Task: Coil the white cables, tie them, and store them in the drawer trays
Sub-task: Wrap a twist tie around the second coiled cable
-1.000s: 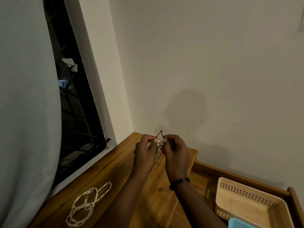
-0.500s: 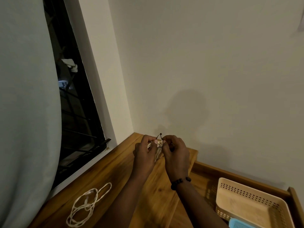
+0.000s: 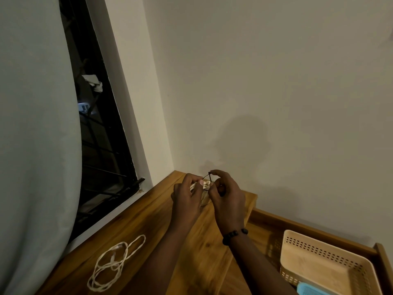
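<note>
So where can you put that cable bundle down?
The bare wood between the loose white cable and the hands is free. The beige perforated plastic tray looks empty too; its near corner is crowded by a blue tray.

Right hand (image 3: 228,199): index finger and thumb, curled close over the bundle half a second ago, now lifted toward the upper centre of the frame, pinching the tip of the thin dark tie (image 3: 209,177). Tie: peak drawn taller than before. Small coiled bundle of white cable (image 3: 205,185): more exposed between the hands. Left hand (image 3: 187,198): thumb shifted slightly.
</note>
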